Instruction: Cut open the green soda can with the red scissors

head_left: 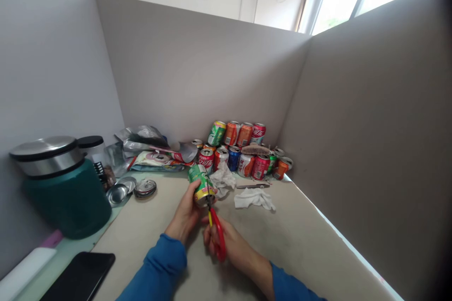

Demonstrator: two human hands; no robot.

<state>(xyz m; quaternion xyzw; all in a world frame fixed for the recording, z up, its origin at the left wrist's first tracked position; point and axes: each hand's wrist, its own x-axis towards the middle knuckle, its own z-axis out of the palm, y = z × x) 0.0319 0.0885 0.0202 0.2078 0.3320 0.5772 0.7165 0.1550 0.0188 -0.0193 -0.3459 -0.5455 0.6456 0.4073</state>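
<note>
A green and yellow can (198, 176) is tilted above the middle of the table, with my left hand (188, 207) wrapped round its left side. My right hand (222, 240) is closed on scissors with red and yellow handles (221, 240). The scissor blades lie against the can's side near its lower end; whether they pass into the metal is too small to tell. Just behind the can is a crumpled white tissue (223, 178). A second white tissue (253, 199) lies flat to the right, below a thin dark tool (253, 186).
Several drink cans (260, 167) stand stacked at the back. Cut metal sheets (144, 138) and a snack packet (155, 161) lie back left, near can lids (145, 188). A teal container (70, 202) and black phone (79, 275) are at left. Grey partitions (205, 70) surround the table (300, 244).
</note>
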